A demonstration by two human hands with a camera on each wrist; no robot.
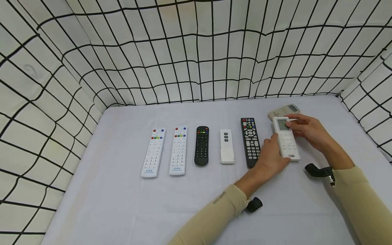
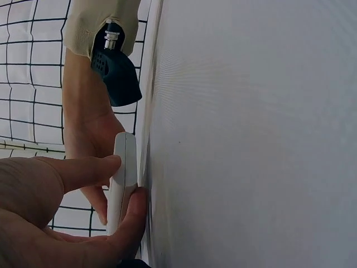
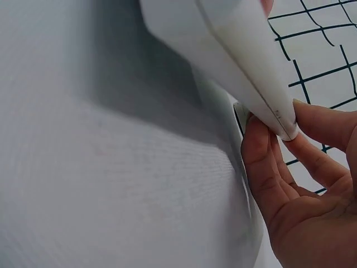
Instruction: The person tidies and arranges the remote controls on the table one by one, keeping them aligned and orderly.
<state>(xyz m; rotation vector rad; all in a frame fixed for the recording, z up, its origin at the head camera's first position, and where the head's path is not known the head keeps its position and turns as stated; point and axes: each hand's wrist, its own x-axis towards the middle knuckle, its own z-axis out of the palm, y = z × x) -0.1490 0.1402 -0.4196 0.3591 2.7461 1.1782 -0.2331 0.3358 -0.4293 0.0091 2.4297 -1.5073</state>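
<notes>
Both hands hold a white air-conditioner remote (image 1: 289,141) with a small grey screen, at the right of the table. The left hand (image 1: 271,154) grips its lower left side, thumb near the bottom edge. At the upper right corner the right hand (image 1: 309,131) pinches it, thumb on the front beside the screen. In the left wrist view the remote (image 2: 124,178) appears edge-on between thumb and fingers. The right wrist view shows its side (image 3: 245,72) raised over the cloth, with a shadow below. Just behind lies a beige remote (image 1: 281,111), partly covered.
Left of the hands, a row of remotes lies on the white cloth (image 1: 122,204): a long black one (image 1: 250,136), a small white one (image 1: 227,146), a short black one (image 1: 201,145) and two white ones (image 1: 178,150). A black grid net (image 1: 199,61) borders the table.
</notes>
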